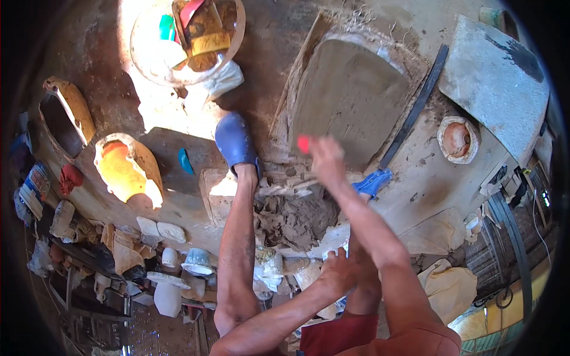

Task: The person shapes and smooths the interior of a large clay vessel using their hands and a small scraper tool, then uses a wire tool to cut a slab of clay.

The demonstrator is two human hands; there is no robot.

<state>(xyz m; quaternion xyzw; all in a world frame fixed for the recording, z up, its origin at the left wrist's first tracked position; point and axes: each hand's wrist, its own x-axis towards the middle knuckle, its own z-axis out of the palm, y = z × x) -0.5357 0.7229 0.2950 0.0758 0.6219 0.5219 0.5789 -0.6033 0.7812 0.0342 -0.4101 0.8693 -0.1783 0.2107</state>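
My right hand (328, 159), slightly blurred, is closed on a small red scraper (303, 144) at the lower left edge of a smooth grey clay slab (350, 89). The slab lies flat in a shallow squarish mould with a rough pale rim. My left hand (340, 273) rests against my right leg, its bent fingers a little apart, with nothing seen in it. Between my feet sits a heap of torn, wet clay (297, 218), nearest to both hands. A dark flat strip (414, 107) leans along the slab's right side.
My blue shoes (236, 139) flank the clay heap. A round clear tub (139, 44) of coloured scrapers stands far left. Hollow orange-brown moulds (129, 169) and a teal scraper (186, 161) lie left. At right are a pale board (499, 83) and a small round mould (458, 139).
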